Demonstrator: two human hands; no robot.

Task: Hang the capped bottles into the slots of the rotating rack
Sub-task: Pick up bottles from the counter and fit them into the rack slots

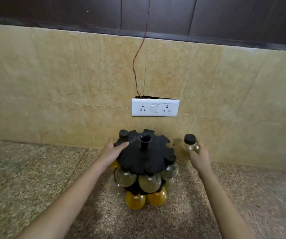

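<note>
A black round rack (138, 159) with notched slots around its rim and a central tube stands on the counter. Clear and yellow round bottles hang under it, among them a clear bottle (149, 182) at the front and yellow bottles (135, 200) on the lower tier. A capped bottle (123, 134) sits in a far-left slot. My left hand (112, 151) rests flat on the rack's left edge, fingers spread. To the right of the rack, my right hand (199, 156) holds a clear bottle with a black cap (190, 143) upright, level with the rack's top.
The speckled stone counter (35, 178) meets a beige tiled wall close behind the rack. A white socket and switch plate (155, 107) is on the wall above, with a red wire (138, 54) running up from it. Dark cabinets hang overhead.
</note>
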